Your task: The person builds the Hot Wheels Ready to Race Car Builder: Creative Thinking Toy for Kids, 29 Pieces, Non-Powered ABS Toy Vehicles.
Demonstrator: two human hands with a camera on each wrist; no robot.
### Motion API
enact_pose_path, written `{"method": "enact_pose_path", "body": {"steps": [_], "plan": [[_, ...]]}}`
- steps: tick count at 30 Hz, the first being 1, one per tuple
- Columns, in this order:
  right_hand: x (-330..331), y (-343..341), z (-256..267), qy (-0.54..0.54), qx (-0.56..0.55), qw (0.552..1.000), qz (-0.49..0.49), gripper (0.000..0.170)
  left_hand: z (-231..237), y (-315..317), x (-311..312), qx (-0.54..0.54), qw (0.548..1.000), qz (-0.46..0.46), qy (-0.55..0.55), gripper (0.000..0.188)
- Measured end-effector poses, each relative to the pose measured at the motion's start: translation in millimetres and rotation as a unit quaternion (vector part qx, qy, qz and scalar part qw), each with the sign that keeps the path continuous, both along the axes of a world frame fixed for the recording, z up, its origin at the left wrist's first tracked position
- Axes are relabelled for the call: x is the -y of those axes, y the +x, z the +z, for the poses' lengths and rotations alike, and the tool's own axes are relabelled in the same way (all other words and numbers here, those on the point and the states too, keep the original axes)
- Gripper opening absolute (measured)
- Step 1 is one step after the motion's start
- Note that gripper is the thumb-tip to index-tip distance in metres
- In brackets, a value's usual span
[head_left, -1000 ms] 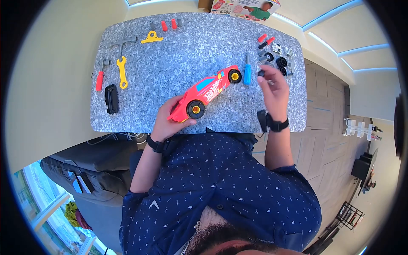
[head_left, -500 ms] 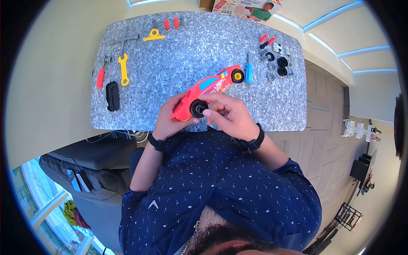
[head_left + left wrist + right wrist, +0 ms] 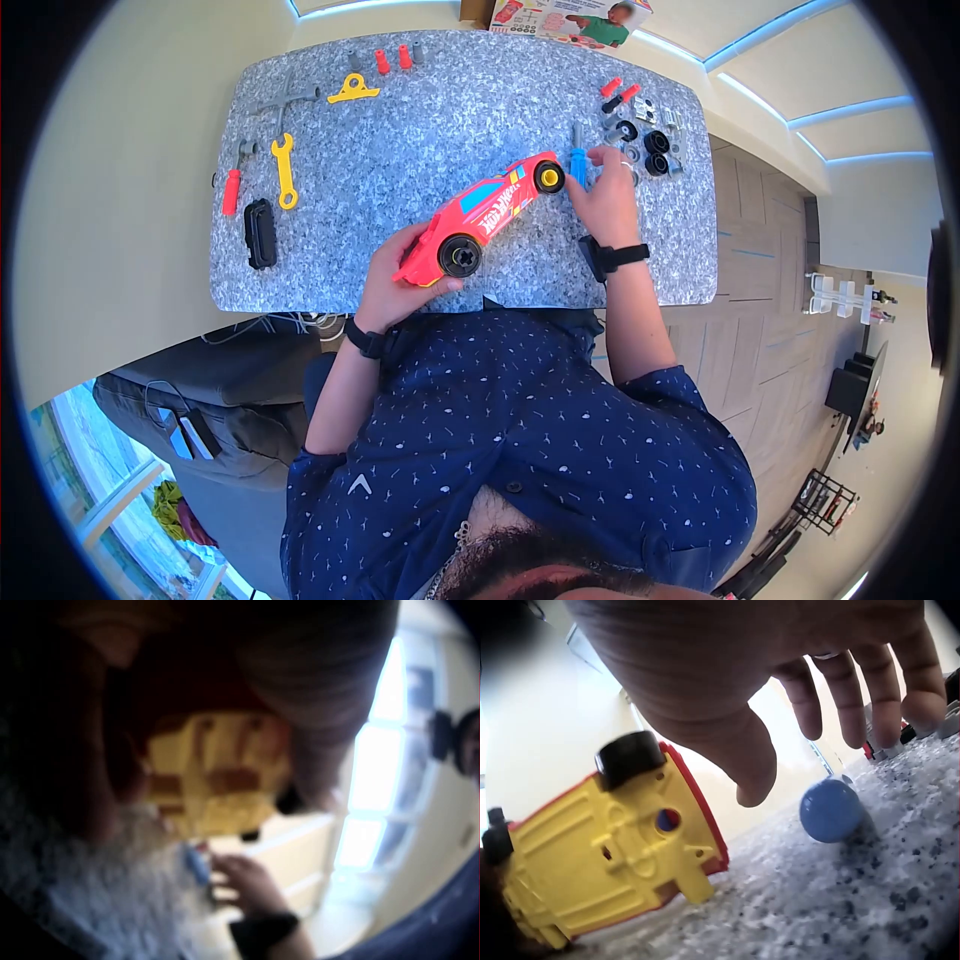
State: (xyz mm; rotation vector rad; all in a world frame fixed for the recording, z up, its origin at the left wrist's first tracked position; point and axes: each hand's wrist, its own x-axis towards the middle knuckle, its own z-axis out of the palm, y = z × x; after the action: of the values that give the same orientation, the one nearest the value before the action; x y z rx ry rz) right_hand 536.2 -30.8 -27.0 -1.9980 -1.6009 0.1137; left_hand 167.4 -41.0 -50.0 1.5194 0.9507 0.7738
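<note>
My left hand [image 3: 388,288] grips the rear end of a red toy car [image 3: 478,208], tilted on its side with its wheels toward me. A dark grey piece with a cross-shaped slot fills the hub of the rear wheel [image 3: 460,257], while the front wheel [image 3: 549,177] has a yellow centre. Over the blue-handled toy screwdriver [image 3: 578,163] hovers my right hand [image 3: 608,208], fingers spread. In the right wrist view, the round end of the screwdriver handle [image 3: 831,810] lies below the thumb and fingers, apart from them. The car's yellow underside [image 3: 619,851] also shows there.
Black wheels [image 3: 656,152], red and grey parts sit at the right of the speckled table [image 3: 420,150]. On the left lie a yellow wrench [image 3: 285,172], a red-handled hammer [image 3: 232,190], a grey cross-shaped tool [image 3: 285,98] and a black part [image 3: 260,234]. A box [image 3: 570,20] stands behind.
My right hand brought a small dark piece from the right to the car's rear wheel, left it in the hub, and moved back right to the screwdriver. My left hand kept holding the car.
</note>
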Motion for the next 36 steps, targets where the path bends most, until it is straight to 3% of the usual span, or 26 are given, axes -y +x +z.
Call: {"method": "enact_pose_path", "body": {"steps": [5,6,9,13,15,18,21,24,30,36], "plan": [[-13,16,-11,-0.017,-0.051,0.998,-0.016,0.04,-2,1,1,0.0,1.0,0.004,0.014,0.094],[-10,25,-6,0.037,-0.035,0.999,0.003,0.027,-3,0,1,0.0,1.0,0.006,0.018,0.093],[8,15,57,0.098,-0.218,0.971,0.019,0.028,-4,0,2,0.012,1.0,0.008,0.007,0.093],[45,-18,134,0.13,-0.27,0.938,0.176,0.028,0,1,1,0.005,1.0,0.004,0.002,0.093],[61,-38,157,0.086,-0.259,0.928,0.254,0.03,2,2,0,0.011,1.0,0.006,-0.009,0.092],[61,-58,181,0.055,-0.119,0.909,0.397,0.034,-1,2,0,0.014,1.0,0.006,0.005,0.091],[59,-74,188,0.032,-0.098,0.893,0.438,0.037,1,3,1,0.007,1.0,0.007,-0.001,0.09],[56,-86,191,0.038,0.01,0.895,0.444,0.032,3,3,2,0.017,1.0,0.009,0.004,0.09],[48,-97,203,0.018,0.043,0.856,0.515,0.031,5,4,2,0.021,1.0,0.014,0.005,0.09],[47,-109,214,-0.037,0.183,0.855,0.484,0.025,7,4,2,0.004,1.0,0.01,0.026,0.09]]}}
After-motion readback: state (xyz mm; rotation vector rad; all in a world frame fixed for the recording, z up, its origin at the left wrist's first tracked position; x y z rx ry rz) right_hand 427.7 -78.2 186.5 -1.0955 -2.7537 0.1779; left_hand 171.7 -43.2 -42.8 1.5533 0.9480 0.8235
